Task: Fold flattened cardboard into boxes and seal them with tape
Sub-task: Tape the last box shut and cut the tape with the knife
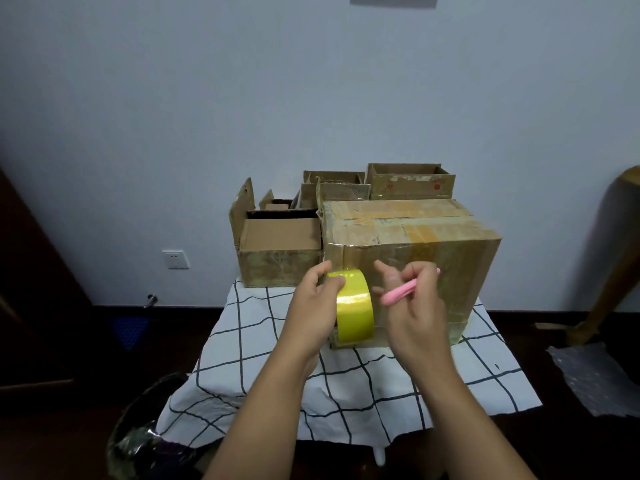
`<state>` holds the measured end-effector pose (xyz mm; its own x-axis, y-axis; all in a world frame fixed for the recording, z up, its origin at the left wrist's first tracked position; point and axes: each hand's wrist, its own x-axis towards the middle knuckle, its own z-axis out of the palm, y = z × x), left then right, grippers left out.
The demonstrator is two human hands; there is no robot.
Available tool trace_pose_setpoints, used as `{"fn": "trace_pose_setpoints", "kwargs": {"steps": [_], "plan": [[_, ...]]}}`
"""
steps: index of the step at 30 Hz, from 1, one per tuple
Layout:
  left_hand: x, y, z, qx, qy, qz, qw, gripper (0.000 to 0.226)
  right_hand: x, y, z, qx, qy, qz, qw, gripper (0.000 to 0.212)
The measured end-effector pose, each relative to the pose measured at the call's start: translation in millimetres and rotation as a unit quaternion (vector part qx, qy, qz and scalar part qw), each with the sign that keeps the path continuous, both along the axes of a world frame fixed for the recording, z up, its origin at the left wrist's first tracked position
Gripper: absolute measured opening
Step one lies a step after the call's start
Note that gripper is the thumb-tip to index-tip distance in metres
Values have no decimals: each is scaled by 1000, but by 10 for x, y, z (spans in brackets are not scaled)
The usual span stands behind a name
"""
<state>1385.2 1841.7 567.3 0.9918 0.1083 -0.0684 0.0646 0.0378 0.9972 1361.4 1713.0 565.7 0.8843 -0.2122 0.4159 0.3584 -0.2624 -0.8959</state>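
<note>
- a room in a home, it seems, not a packing shop or a warehouse.
- a plain pale painted wall (173, 98) with a dark skirting board (173, 311) along its foot.
- a household wall socket (175, 259) set low in that wall.
- a dark wooden door or cupboard side (31, 271) at the left edge.
- dark floor (86, 403), with a crinkled plastic sheet (595, 379) lying on it at the right.
- a small worktop under a white cloth with a dark grid pattern (263, 358), like a tablecloth.
- worn, much-taped cardboard boxes (408, 237) crowded on that worktop against the wall.
- a curved wooden furniture leg (616, 258) at the right.
- a bin lined with a plastic bag (145, 438) beside the worktop.
</note>
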Motion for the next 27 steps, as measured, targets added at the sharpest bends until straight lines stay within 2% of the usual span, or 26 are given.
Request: {"fn": "trace_pose_setpoints", "kwargs": {"steps": [1,4,6,8,11,14,20,22,24,26,27], "plan": [[13,-7,-3,-1,0,6,1000,32,-19,-63,72,22,-6,-11,1000,11],[53,-21,-28,-22,17,19,999,28,-52,-205,277,95,-16,-25,995,35],[74,-34,-37,-56,33,19,998,23,-33,-227,340,128,-11,-21,991,40],[108,-45,-50,-67,42,19,997,19,34,-220,342,162,16,11,987,38],[147,-58,-63,-73,40,16,996,16,146,-199,328,213,49,82,972,24],[169,-53,-64,-79,41,17,996,12,205,-162,327,222,50,128,965,31],[184,-54,-88,-67,4,23,997,7,260,-87,230,214,39,97,971,25],[179,-51,-92,-72,3,21,997,9,235,-80,212,228,4,105,968,19],[169,-47,-107,-89,10,14,996,10,228,-92,199,162,-86,86,979,14],[161,-48,-121,-101,11,13,995,13,305,-88,198,-10,-159,66,985,18],[158,-53,-120,-104,8,15,994,17,385,-65,208,-100,-160,67,980,18]]}}
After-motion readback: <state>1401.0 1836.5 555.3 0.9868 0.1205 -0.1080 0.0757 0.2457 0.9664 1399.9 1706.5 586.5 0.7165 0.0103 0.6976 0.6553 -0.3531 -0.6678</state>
